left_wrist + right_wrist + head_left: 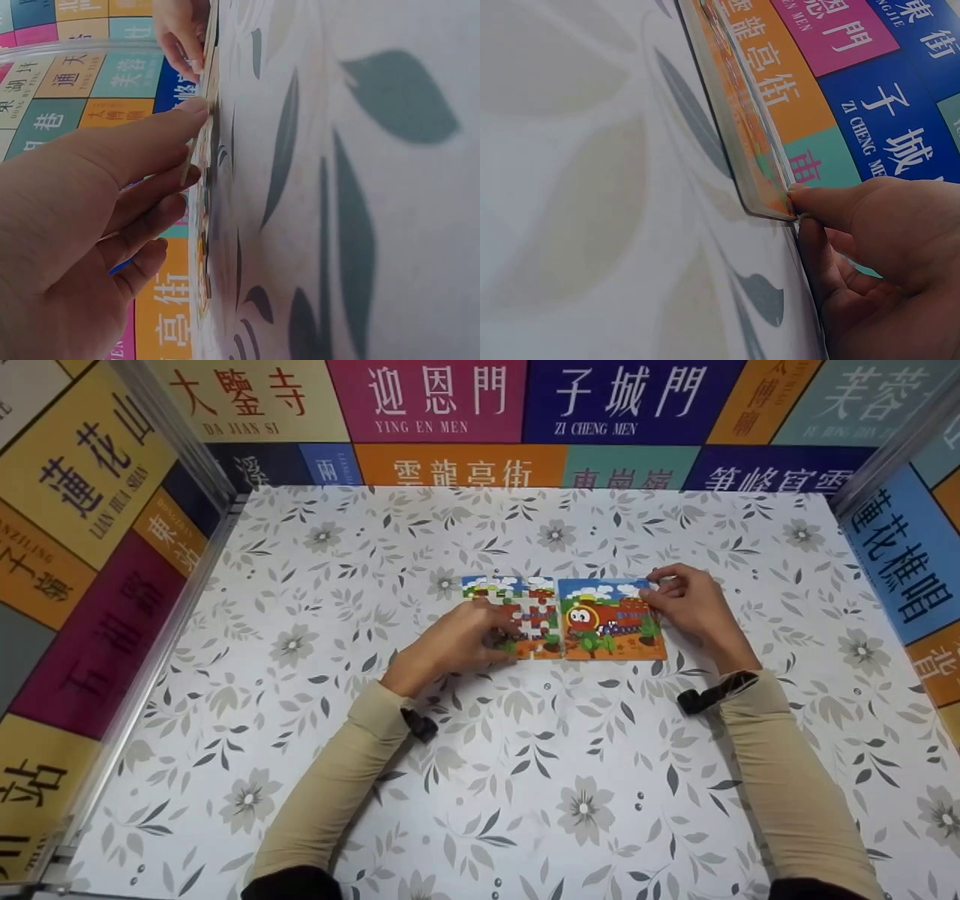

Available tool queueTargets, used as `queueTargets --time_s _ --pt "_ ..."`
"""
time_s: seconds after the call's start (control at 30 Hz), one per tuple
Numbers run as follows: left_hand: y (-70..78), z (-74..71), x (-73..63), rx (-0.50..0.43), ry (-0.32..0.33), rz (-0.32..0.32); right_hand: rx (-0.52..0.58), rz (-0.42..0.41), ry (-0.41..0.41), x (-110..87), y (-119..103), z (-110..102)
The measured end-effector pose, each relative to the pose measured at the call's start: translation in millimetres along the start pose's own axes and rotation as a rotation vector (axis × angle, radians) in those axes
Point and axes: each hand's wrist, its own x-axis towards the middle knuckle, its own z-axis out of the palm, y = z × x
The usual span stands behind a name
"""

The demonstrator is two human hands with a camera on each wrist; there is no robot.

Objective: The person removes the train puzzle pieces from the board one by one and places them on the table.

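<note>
A jigsaw puzzle with a train picture lies on the table, with pale gaps between its pieces. My left hand is over its left part and hides some of it. In the left wrist view, a thin puzzle piece is tilted between the thumb and fingers of my left hand. Touching or close beside the puzzle, a picture board shows the whole red train. My right hand pinches that board at its upper right edge. The right wrist view shows the thumb of my right hand at the corner of the board.
A white tablecloth with grey leaves and flowers covers the table. Colourful panels with Chinese lettering stand along the back and both sides. Dark wrist straps sit at both sleeve cuffs.
</note>
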Motion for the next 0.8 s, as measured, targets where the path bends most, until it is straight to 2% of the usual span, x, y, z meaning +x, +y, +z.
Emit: queueTargets --time_s 0.1,0.33,0.8 --pt "0.5 0.8 -0.1 0.016 -0.020 0.003 0.001 0.006 0.005 -0.5 -0.4 0.0" --pt "1.1 1.1 -1.7 0.041 -0.021 0.015 -0.002 0.025 -0.002 0.1 -0.9 -0.2" --pt "-2.4 -3.9 -5.7 -0.013 -0.037 -0.025 -0.007 0.036 -0.005 0.7 -0.9 -0.1"
